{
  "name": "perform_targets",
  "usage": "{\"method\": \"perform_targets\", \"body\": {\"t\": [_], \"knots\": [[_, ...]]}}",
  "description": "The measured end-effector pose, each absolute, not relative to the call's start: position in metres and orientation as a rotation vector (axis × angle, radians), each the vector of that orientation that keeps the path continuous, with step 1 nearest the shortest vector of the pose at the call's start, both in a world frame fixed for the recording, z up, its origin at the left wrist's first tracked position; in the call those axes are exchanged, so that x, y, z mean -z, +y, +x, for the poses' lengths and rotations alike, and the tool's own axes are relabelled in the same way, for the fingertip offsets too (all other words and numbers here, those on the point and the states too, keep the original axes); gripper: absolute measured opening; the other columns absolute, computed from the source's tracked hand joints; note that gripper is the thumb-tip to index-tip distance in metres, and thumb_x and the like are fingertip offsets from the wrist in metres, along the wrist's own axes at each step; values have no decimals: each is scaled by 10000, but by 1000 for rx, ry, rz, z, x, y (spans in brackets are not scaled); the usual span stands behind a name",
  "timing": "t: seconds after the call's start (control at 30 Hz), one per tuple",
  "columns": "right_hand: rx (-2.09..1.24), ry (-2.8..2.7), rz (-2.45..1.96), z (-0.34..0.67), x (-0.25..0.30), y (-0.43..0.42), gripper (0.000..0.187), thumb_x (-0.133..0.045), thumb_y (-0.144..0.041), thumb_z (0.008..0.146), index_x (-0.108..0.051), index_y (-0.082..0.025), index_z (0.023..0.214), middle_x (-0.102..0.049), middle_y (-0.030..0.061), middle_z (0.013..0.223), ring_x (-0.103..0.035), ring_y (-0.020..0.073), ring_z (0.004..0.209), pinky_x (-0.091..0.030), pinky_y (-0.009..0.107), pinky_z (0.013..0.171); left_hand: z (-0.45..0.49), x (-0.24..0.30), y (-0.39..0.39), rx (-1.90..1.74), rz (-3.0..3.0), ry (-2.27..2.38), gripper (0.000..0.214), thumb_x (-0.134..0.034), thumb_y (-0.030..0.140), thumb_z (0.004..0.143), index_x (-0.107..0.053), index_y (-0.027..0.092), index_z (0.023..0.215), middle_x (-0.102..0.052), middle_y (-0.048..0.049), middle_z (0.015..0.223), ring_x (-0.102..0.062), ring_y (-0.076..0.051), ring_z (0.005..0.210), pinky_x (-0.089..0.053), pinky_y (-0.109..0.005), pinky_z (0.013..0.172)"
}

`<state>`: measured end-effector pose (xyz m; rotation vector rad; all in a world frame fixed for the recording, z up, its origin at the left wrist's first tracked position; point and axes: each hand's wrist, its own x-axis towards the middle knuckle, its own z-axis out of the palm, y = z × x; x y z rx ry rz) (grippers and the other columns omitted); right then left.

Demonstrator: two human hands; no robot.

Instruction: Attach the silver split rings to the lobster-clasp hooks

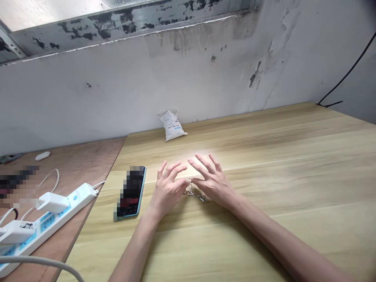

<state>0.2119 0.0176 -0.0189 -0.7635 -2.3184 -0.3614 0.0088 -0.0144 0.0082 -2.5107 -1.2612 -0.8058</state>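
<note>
Both my hands meet over the middle of a light wooden table (264,164). My left hand (167,190) pinches thumb and forefinger on one end of a small cluster of metal clasps or keyrings (194,192), its other fingers spread upward. My right hand (212,181) pinches the same metal piece from the right, its remaining fingers fanned out. The rest of the metal cluster lies on the table under my right palm.
A phone (131,192) in a blue case lies just left of my left hand. A small white bag (172,125) stands by the wall. On the darker table at left sit a white power strip (44,219) with plugs and cables. A black cable (346,74) runs down the right wall.
</note>
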Motion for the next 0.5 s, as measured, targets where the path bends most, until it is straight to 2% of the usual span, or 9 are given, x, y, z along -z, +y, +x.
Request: {"method": "perform_targets", "body": {"t": [0.2, 0.5], "knots": [[393, -2276, -776, 211, 11, 13, 76, -617, -189, 903, -682, -224, 917, -436, 72, 1509, -269, 278, 1458, -206, 571, 1181, 10, -13, -18, 1021, -2519, -1447, 102, -601, 222, 916, -671, 261, 854, -637, -30, 1234, -475, -246, 1311, -215, -581, 1165], [419, -2250, -762, 205, 11, 6, 122, -569, -159, 919, -679, -196, 955, -501, 78, 1461, -299, 258, 1446, -239, 525, 1187, 13, -11, -17, 1249, -2537, -1691, 85, -601, 252, 919, -650, 250, 848, -616, -37, 1249, -487, -254, 1305, -177, -619, 1168]]}}
